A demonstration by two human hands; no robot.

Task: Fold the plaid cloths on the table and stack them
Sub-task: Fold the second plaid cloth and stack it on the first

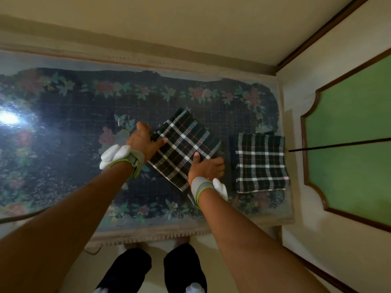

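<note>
A folded dark plaid cloth (182, 144) with white and red lines sits turned at an angle over the middle of the table (63, 115). My left hand (142, 141) grips its left edge, thumb on top. My right hand (206, 167) grips its near right edge, thumb on top as well. To the right, near the table's right end, lies a stack of folded plaid cloth (261, 162), lying square and flat, apart from both hands.
The table has a glossy top over a dark floral cover, with a bright light glare (9, 118) at the left. A green panelled door (349, 140) stands to the right. My feet (152, 271) show below the table's near edge.
</note>
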